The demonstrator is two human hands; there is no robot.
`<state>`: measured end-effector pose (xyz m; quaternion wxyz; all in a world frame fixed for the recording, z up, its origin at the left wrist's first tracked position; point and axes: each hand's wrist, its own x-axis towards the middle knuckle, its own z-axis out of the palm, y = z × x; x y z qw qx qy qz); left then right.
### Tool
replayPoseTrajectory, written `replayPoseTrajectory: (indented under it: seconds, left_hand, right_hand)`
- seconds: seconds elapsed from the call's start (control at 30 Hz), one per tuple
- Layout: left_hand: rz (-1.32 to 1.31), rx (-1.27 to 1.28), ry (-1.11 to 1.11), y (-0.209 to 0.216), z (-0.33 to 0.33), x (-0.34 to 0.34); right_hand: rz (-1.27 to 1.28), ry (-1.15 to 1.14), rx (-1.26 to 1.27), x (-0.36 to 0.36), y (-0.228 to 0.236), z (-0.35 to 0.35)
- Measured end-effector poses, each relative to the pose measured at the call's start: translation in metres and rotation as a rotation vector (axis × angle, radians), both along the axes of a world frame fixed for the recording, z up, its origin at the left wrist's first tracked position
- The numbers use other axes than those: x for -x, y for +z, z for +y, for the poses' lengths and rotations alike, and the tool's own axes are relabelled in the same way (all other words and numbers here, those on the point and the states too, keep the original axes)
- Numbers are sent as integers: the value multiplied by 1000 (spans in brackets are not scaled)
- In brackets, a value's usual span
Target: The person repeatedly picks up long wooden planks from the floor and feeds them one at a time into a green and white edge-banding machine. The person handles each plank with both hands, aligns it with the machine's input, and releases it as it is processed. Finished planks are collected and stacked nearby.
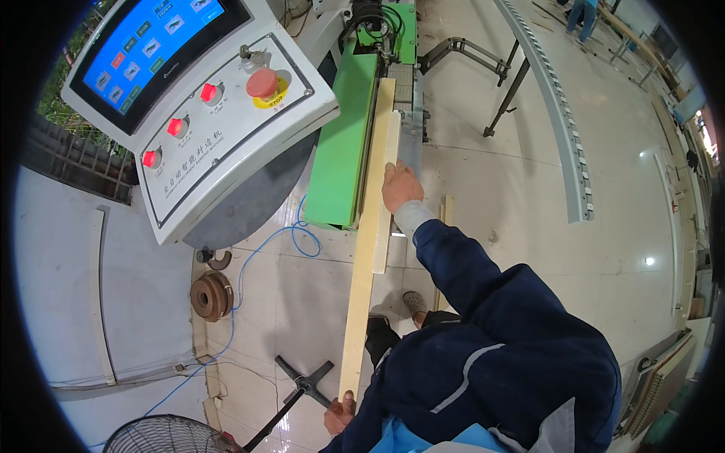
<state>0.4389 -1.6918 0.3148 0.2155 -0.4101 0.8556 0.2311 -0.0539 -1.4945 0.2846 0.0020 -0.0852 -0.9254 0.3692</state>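
Note:
A long, narrow pale-yellow board [357, 317] runs from the green machine [343, 151] toward me, its far part lying along the machine's edge. Against its right side lies a shorter whitish strip [383, 241]. My left hand [340, 414] grips the near end of the long board, thumb on top. Farther up, my right hand [400, 187] is closed over the whitish strip beside the machine, its fingertips partly hidden.
A control panel with a screen and red buttons [226, 113] stands at the upper left. A fan [166, 434], a black stand base [303, 377] and a blue hose [240, 279] are near the floor at left. A grey rail [555, 113] stands at right.

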Motion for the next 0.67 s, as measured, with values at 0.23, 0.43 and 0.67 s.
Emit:
replayPoseTrajectory:
  seconds: [0.23,0.43,0.67]
  left_hand:
    - [-30,-111,74,6,8,31]
    - [55,-112,-27,-43,-7,31]
    - [125,-180,-39,-41,10,90]
  right_hand:
    - [0,76,-125,21,15,5]
    - [44,15,-73,53,-1,12]
    - [-79,20,-36,63,-11,17]
